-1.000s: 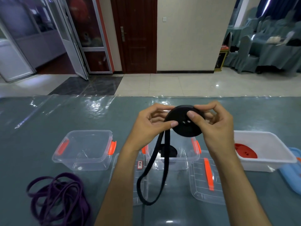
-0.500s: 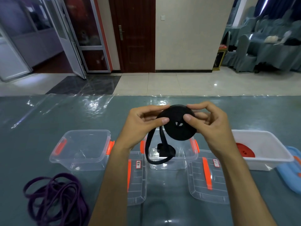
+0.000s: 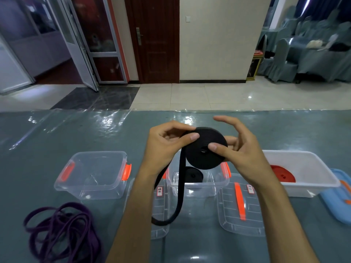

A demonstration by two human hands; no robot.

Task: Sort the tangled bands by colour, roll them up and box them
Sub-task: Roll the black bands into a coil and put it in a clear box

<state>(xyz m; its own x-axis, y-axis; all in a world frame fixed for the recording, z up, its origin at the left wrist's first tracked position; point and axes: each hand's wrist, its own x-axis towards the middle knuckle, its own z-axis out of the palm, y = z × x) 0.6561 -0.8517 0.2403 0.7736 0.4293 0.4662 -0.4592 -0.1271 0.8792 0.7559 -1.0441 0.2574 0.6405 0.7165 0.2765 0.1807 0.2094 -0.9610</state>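
Observation:
A rolled black band (image 3: 199,156) is held above the middle clear box (image 3: 218,184). My left hand (image 3: 167,147) pinches the band at the roll's upper left edge. My right hand (image 3: 241,150) holds the roll, thumb pressed on its face near the centre hole, upper fingers lifted off. A loose black tail (image 3: 177,202) hangs down in a loop over the table. A smaller black roll (image 3: 193,176) lies inside the middle box. A tangled purple band (image 3: 62,230) lies at the front left. A red roll (image 3: 283,173) sits in the white box (image 3: 319,168).
An empty clear box with orange latches (image 3: 91,173) stands at the left. Two clear lids (image 3: 241,211) (image 3: 161,211) lie flat in front of the middle box. A blue lid (image 3: 338,198) lies at the right edge. The table has a teal cover under clear plastic.
The hanging black tail is longer again and reaches lower than half a second ago. My right hand's upper fingers have lifted off the roll's top edge.

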